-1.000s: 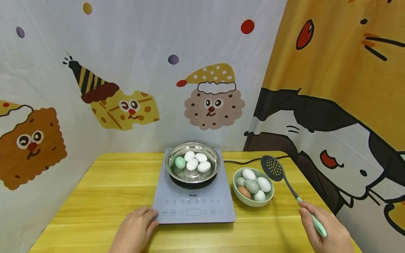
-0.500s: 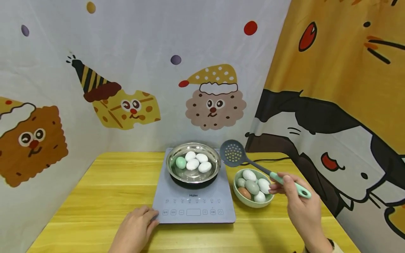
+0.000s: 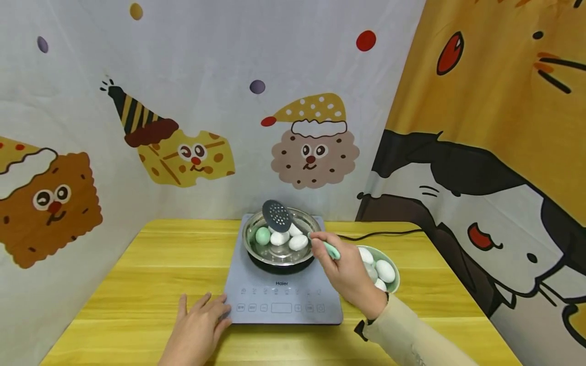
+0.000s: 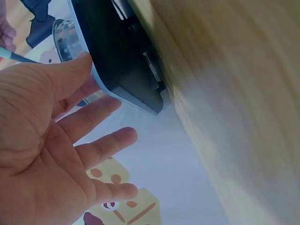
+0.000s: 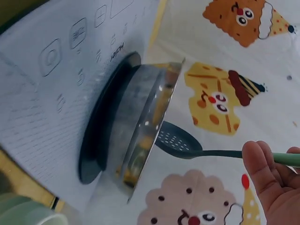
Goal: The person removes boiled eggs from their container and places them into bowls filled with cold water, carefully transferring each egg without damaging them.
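My right hand [image 3: 345,269] grips the mint-green handle of a dark grey slotted skimmer [image 3: 276,216]. Its perforated head is over the left back part of a steel pan [image 3: 280,262], in front of some eggs in the head view. In the right wrist view the skimmer head [image 5: 178,140] is at the pan's rim, partly hidden behind it. One pale green egg [image 3: 263,236] and several white eggs [image 3: 298,242] lie in the pan. My left hand [image 3: 196,328] touches the front left corner of the induction cooker [image 3: 283,299], its fingers spread; the thumb [image 4: 77,72] meets the cooker's edge.
A light green bowl [image 3: 394,287] of eggs stands right of the cooker, partly hidden by my right hand and forearm. A black power cord [image 3: 380,234] runs behind it. Printed cloth hangs behind the wooden table [image 3: 151,274].
My right hand has carried the skimmer leftward from the right side, past the green bowl, to over the pan. My left hand's fingers have spread apart at the cooker's corner.
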`<state>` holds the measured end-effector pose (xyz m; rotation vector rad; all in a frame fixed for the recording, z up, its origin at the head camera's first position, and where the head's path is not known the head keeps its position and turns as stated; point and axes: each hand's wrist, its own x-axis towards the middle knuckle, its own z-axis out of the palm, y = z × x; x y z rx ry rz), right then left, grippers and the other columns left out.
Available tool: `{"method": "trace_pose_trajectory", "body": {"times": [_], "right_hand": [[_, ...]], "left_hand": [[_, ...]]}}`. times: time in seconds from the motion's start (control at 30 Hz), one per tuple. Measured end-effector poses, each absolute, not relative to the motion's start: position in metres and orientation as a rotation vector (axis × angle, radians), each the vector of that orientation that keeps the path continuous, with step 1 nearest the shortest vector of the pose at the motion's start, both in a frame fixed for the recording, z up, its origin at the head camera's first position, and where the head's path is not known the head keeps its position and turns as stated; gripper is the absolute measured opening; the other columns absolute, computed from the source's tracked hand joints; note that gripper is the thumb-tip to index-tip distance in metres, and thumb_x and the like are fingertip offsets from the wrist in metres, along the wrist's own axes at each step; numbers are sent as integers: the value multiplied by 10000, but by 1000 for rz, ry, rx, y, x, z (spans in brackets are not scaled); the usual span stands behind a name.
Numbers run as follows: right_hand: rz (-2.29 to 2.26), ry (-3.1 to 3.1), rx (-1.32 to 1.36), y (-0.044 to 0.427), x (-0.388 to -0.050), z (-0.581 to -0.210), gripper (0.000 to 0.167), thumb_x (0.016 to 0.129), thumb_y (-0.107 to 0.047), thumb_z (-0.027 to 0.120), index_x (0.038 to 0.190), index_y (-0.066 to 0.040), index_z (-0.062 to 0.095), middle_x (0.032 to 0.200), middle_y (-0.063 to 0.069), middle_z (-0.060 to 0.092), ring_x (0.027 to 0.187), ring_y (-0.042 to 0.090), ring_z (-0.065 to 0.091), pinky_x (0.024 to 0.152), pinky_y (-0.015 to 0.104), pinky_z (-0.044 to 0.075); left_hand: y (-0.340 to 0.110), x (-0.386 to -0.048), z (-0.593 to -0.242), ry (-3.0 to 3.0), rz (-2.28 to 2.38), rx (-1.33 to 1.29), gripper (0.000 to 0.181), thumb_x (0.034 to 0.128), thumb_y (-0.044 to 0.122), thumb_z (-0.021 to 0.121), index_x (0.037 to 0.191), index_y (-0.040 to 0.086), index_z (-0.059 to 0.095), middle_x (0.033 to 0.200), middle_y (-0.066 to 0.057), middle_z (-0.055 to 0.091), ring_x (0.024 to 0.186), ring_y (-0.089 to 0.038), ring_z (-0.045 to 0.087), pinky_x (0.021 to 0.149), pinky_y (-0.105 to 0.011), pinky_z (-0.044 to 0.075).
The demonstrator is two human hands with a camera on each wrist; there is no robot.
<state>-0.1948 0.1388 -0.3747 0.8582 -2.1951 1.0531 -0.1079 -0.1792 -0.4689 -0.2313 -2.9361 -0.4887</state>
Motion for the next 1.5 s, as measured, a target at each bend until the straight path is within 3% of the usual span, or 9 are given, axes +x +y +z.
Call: {"method": "trace_pose_trajectory", "body": {"times": [0.2,0.53,0.73,0.9,0.97,1.13,1.33,1.43,1.5], "right_hand": [[959,-2257,977,122,-192,-372,217,1083,-94,624,1277,-66,718,865,0,716,691,6,526,652,206,545],[915,-2157,1065,136,-170,-384,242,1034,-14,649,1244,-107,727,1057,14,793,856,65,710,787,194,611],[914,-2099,1081,158,-158,-391,265,994,22,686,1222,-101,738,1043,20,807,871,92,736,844,166,606],[870,-2039,1170,170,-158,-396,177,1047,-63,660,1199,-86,747,1049,38,811,902,132,752,884,196,617],[871,-2032,1194,174,-157,-397,175,1061,-84,652,1208,-96,745,1051,39,810,899,126,746,865,190,614],[1025,-2007,1192,185,-152,-400,252,1003,49,670,1208,-81,738,959,32,811,830,109,766,783,151,615],[1440,-2070,1025,195,-151,-402,293,1024,172,532,1200,21,709,904,136,784,816,132,774,741,254,662],[1726,-2156,759,195,-153,-401,243,1126,13,461,1239,73,668,973,167,794,831,169,790,750,353,685],[1920,-2187,524,193,-156,-400,328,1168,-162,447,1277,80,640,1008,145,807,836,186,797,769,388,689]], "left_hand": [[-178,-108,-469,-2940,-488,-224,214,948,268,816,1147,191,804,1379,-52,753,1306,-422,660,1164,-850,292],[-179,-108,-469,-2944,-512,-231,222,938,262,826,1148,192,806,1376,-28,756,1262,-377,680,1151,-813,345],[-180,-108,-469,-2911,-488,-247,213,934,247,831,1135,181,807,1370,-38,759,1243,-368,690,1138,-803,370],[-181,-108,-470,-2901,-489,-247,213,928,244,836,1129,181,806,1363,-35,763,1223,-354,699,1136,-802,375],[-180,-108,-470,-2912,-500,-240,216,928,249,837,1132,186,805,1361,-28,764,1218,-348,701,1142,-803,369],[-180,-107,-471,-2917,-511,-235,218,924,253,841,1130,191,807,1354,-18,767,1205,-338,707,1145,-801,370],[-180,-108,-471,-2901,-513,-231,224,916,247,848,1128,185,811,1349,-22,769,1205,-330,710,1142,-799,374],[-180,-108,-470,-2913,-518,-227,233,917,252,847,1137,186,810,1354,-24,767,1204,-330,710,1147,-800,369],[-180,-108,-470,-2924,-519,-223,238,918,261,846,1143,191,808,1356,-24,766,1199,-330,712,1148,-800,367]]}}
